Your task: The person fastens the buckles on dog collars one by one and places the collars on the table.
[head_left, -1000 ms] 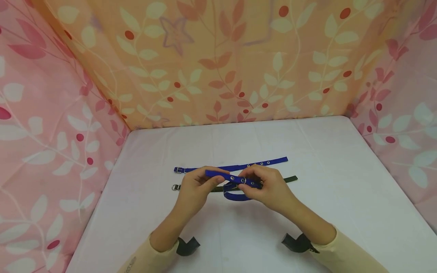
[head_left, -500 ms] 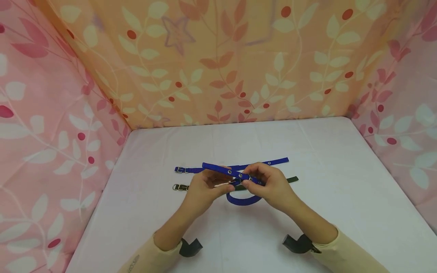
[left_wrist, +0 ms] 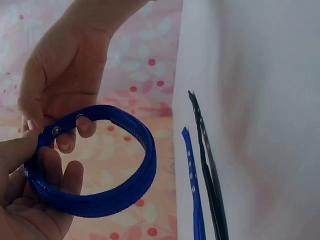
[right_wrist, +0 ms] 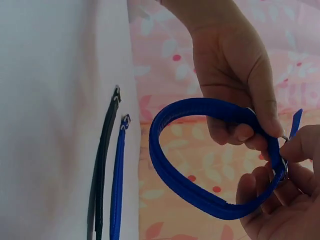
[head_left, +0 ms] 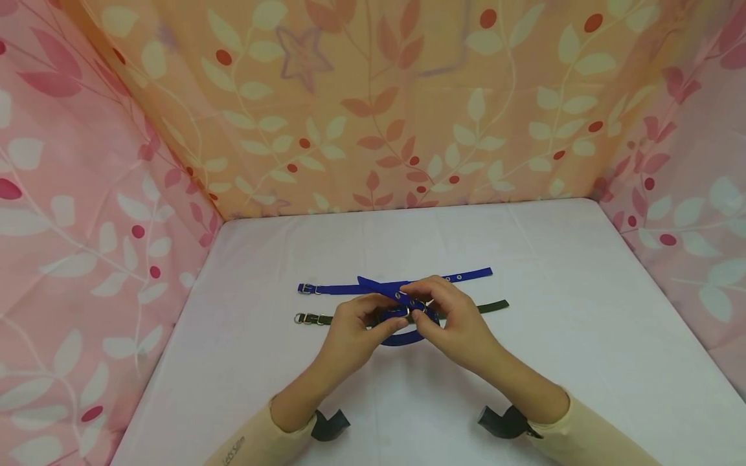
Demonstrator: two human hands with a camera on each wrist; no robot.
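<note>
A blue collar (left_wrist: 146, 172), bent into a ring, is held up above the table between both hands. Near its metal buckle (right_wrist: 284, 167), the left hand (head_left: 352, 330) pinches the band between thumb and fingers. The right hand (head_left: 457, 317) grips the strap by its metal eyelets, close beside the left fingertips. In the head view the collar's free end (head_left: 373, 283) sticks out up and to the left, past the buckle. Fingers partly hide the buckle, so how far the strap passes through it cannot be told.
Behind the hands, a second blue collar (head_left: 335, 290) lies stretched out on the white table (head_left: 524, 375), buckle to the left. A dark green collar (head_left: 495, 306) lies in front of it, partly hidden by the hands. Floral cloth (head_left: 373, 129) walls the back and sides.
The left hand has shifted right, closer to the right hand, and now grips by the buckle. The collar's free end sticks out less and slants more steeply; the collars on the table stay put.
</note>
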